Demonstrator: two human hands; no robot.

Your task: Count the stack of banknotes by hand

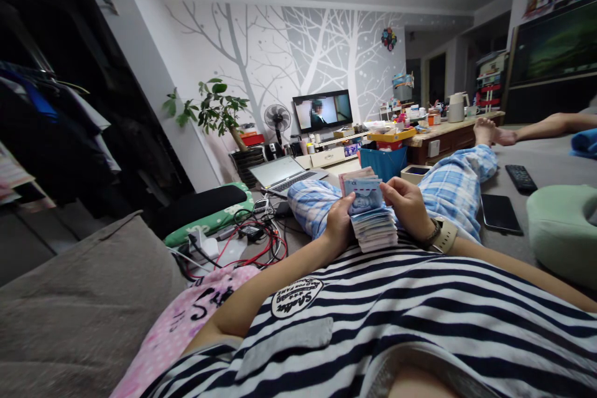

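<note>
My left hand (339, 222) is closed around the lower left side of a small bundle of banknotes (365, 196), blue in front with pinkish ones behind. At the bundle's right edge, my right hand (409, 206) has its thumb and fingers pinched together on a banknote corner. Just below, a thick stack of banknotes (374, 230) with blue and pale edges rests on my lap against the striped shirt (396, 298). A pale watch (444, 235) and a beaded bracelet sit on my right wrist.
A laptop (289, 175) stands open beyond my left knee, near tangled red and black cables (265, 236). At right lie a black phone (500, 214), a remote control (521, 179) and a green neck pillow (559, 224). Another person's bare leg (545, 126) stretches in from the right.
</note>
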